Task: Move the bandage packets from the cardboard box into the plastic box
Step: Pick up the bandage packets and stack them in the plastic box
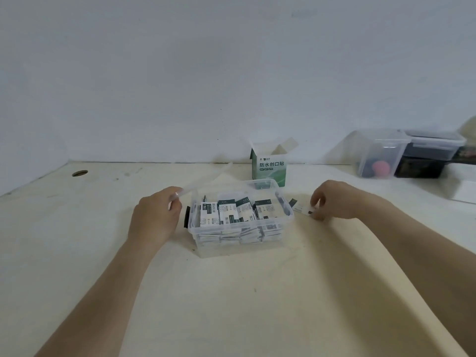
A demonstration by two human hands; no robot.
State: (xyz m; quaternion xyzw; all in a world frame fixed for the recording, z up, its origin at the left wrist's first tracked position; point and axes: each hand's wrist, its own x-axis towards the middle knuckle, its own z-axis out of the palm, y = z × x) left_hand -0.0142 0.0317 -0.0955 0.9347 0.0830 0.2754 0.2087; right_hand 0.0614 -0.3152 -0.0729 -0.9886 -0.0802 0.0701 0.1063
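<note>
The left hand sits just left of the plastic box. Its fingers curl round the near edge of what looks like a clear lid, which slants up and away from the fingertips toward the back of the tabletop. Held tilted like that, the lid probably stays off the box mouth so packets can go in, while remaining ready for closing.

The right hand is on the far side of the box. Its fingers are bent down and drawn narrow, pinching a stray packet that lies flat on the tabletop directly under the fingertips, just outside the box wall. It seems this one fell short of the box and is being gathered up. A small dark scrap lies just beyond those fingertips, toward the box; what it is cannot be told.

Between the two sets of fingers, the box is nearly full of bandage packets, some upright in a row and others stacked flat beneath. The cardboard box stands behind, beyond both hands, with its flaps open; its inside is hidden. Judging by the fill, the transfer looks close to done. Well off to the right of the right fingers sit other storage containers.
</note>
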